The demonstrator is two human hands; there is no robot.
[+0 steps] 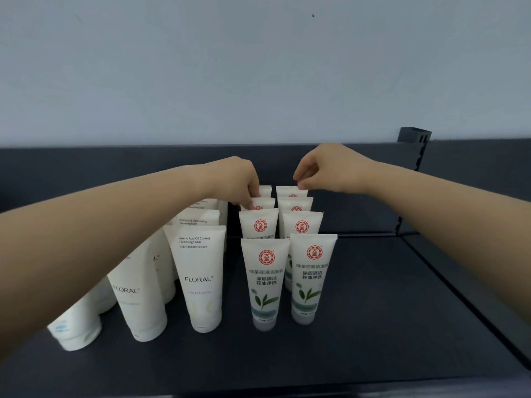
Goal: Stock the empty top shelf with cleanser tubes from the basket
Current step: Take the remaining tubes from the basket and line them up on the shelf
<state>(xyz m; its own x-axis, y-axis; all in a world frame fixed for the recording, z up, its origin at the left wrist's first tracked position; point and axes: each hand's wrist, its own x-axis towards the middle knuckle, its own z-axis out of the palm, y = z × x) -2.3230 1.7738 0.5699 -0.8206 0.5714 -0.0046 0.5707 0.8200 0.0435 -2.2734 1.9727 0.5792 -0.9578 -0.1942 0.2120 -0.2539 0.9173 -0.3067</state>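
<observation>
Two columns of white green-tea cleanser tubes (265,280) with red round logos stand cap-down on the dark top shelf (373,311), several in each column. My left hand (235,179) reaches over from the left, and its fingertips pinch the top edge of the second-from-back tube (263,203) in the left column. My right hand (330,168) hovers over the right column with curled fingers, thumb and forefinger pinching the top edge of the rearmost tube (290,191). The basket is out of view.
Taller white FLORAL cleanser tubes (201,277) stand in rows to the left, partly hidden under my left forearm. The shelf's dark back panel (115,168) and a slotted upright (415,147) rise behind. Bare shelf surface lies to the right, with a seam (448,285) to the neighbouring shelf.
</observation>
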